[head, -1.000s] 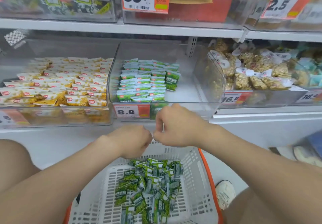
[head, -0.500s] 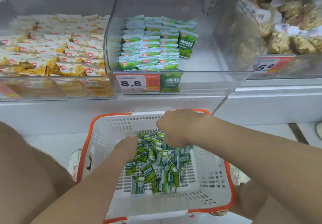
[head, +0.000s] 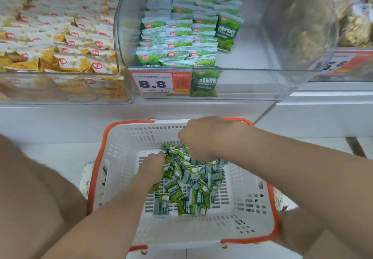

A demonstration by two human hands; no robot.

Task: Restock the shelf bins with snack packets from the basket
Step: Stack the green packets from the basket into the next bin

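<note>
Left hand (head: pixel 153 164), right hand (head: pixel 203 137) in green packets (head: pixel 187 190), white basket (head: pixel 242 224)

Colours and patterns, snack aisle.
Basket (head: pixel 125 158) white, slotted, orange rim; loose packets (head: pixel 189 188) green with white ends. Middle bin (head: pixel 262 36) clear; its stocked packets (head: pixel 177 32) green and pale white, red round logos. Left-hand packets (head: pixel 66 42) yellow and white, red logos. Price tag (head: pixel 155 83) white and orange-red, black digits.

We see bright, even, diffuse light with only faint shadow beneath the right hand (head: pixel 203 137) on the green packets (head: pixel 187 196), milky glare on the clear bin (head: pixel 282 36) walls beyond the hand, mild softness throughout, and wide-angle bowing of the shelf edge (head: pixel 60 121) far to either side of it.
</note>
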